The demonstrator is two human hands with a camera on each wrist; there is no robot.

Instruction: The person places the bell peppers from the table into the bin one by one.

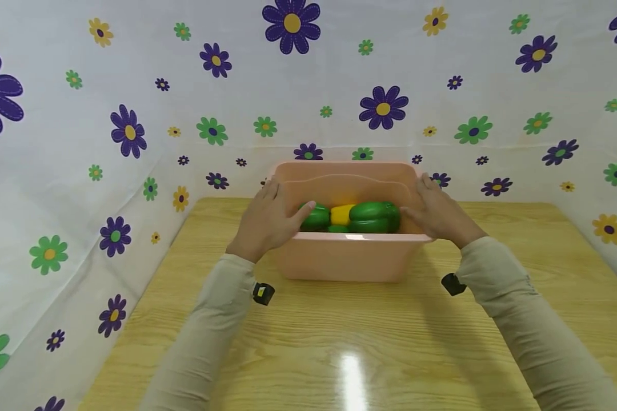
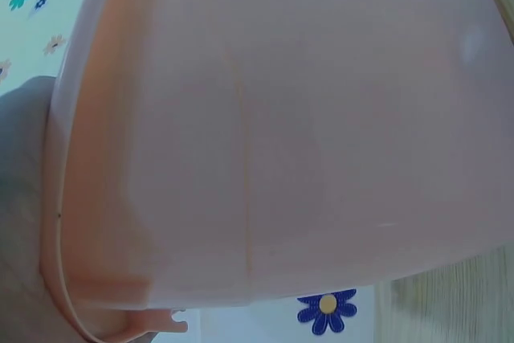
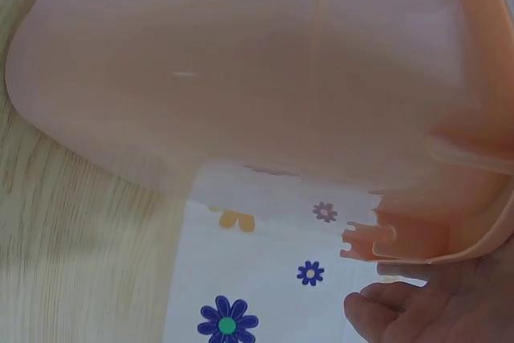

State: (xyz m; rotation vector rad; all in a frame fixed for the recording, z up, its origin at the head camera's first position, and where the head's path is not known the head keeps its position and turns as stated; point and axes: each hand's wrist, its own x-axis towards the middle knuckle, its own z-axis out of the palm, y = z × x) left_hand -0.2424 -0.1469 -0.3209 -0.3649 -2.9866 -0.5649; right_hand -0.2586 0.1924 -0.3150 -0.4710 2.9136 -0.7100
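A pink plastic bin [image 1: 344, 260] stands on the wooden table, and inside it lie green bell peppers [image 1: 372, 217] with a yellow one [image 1: 341, 214] between them. My left hand [image 1: 269, 220] grips the bin's left end, thumb over the rim toward the inside. At the opposite end my right hand [image 1: 439, 211] holds the rim, its thumb also pointing inward. In the right wrist view, that hand's fingers [image 3: 381, 307] bend beneath the rim beside a notched tab. The left wrist view is mostly filled by the bin's outer wall [image 2: 321, 134].
Behind and beside the table [image 1: 298, 337] hangs a white cloth [image 1: 329, 80] printed with purple, green and yellow flowers. The bin is near the table's back edge. A small black camera [image 1: 263, 293] sits at the left wrist, another black one [image 1: 453, 283] at the right.
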